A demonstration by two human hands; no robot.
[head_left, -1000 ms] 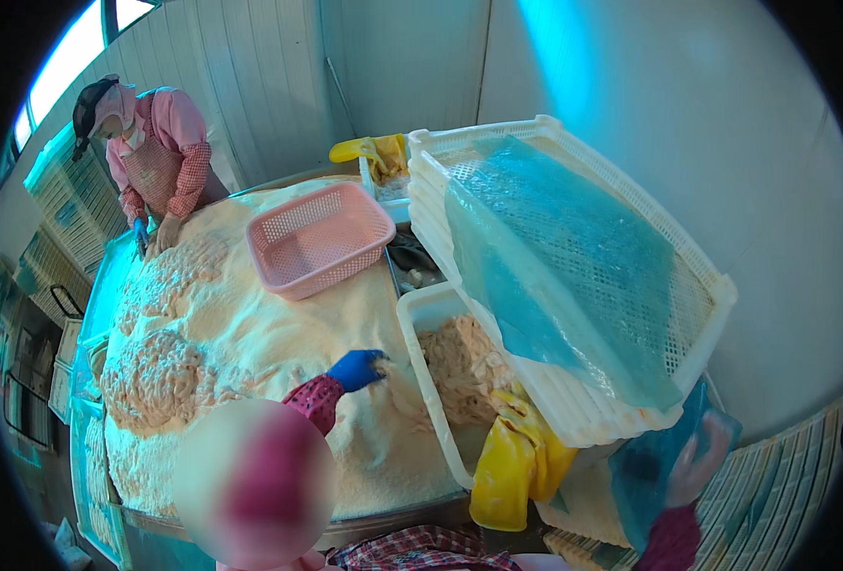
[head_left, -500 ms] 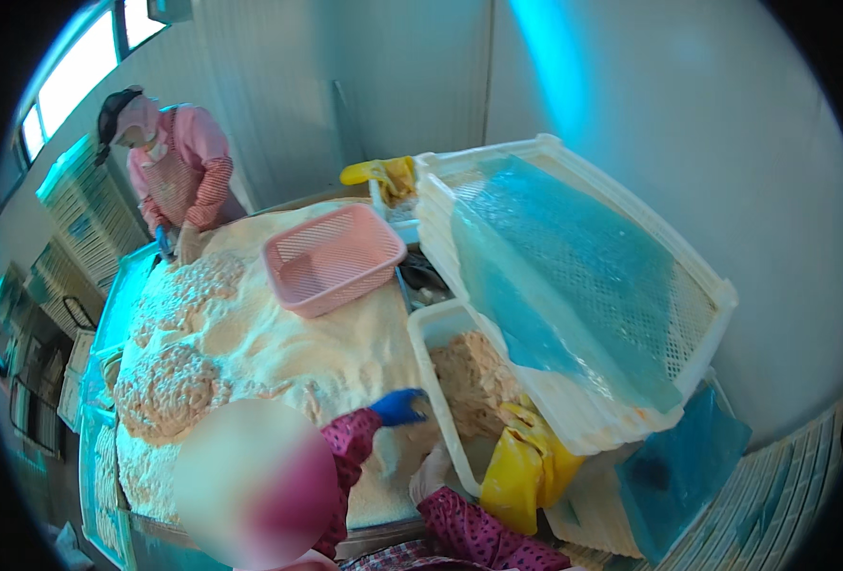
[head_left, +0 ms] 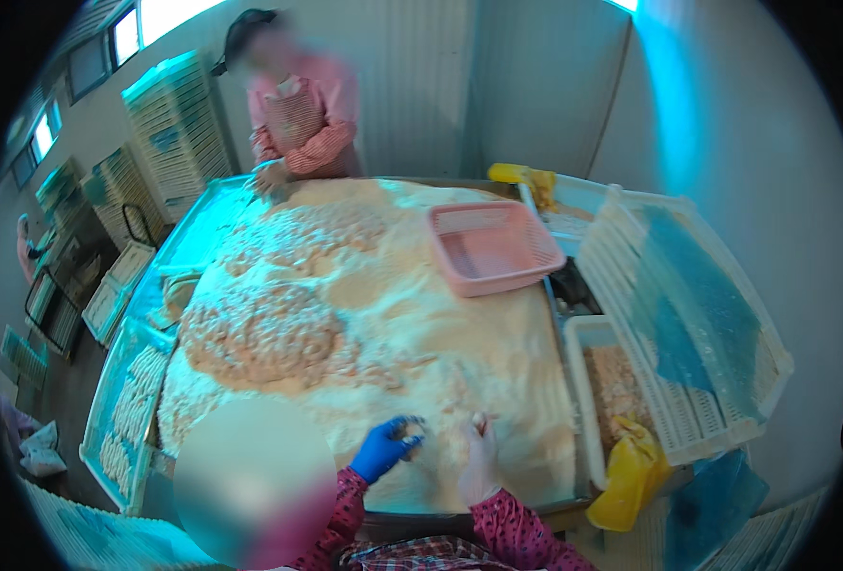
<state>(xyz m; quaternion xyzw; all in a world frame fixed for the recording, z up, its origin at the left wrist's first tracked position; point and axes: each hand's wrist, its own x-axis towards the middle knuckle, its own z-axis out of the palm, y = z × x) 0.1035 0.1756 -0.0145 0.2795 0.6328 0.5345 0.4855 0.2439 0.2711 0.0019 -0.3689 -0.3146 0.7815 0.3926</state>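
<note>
My left hand (head_left: 380, 451), in a blue glove, is closed around a small pale coated piece (head_left: 411, 433), low over the near part of the crumb-covered table (head_left: 497, 352). To its right, my right hand (head_left: 481, 468), in a whitish glove, pinches a small pale piece (head_left: 479, 419) at its fingertips. Fine pale crumb or flour lies thick beneath both hands. Beyond them, on the left, sit a heap of coated raw-looking pieces (head_left: 259, 333) and a second heap (head_left: 307, 233) farther off. A round blur hides the area left of my left forearm.
A pink basket (head_left: 497, 284) stands on the crumb at far right. Along the right edge are a white bin (head_left: 583, 409) of raw pieces, a yellow glove (head_left: 631, 476) and tilted white trays (head_left: 773, 366). A tray of coated strips (head_left: 136, 409) lies left. A co-worker (head_left: 307, 124) stands at the far side.
My hands have moved from beside the white bin to over the crumb, each now with a small piece. The view has swung left, and the co-worker's head has lifted.
</note>
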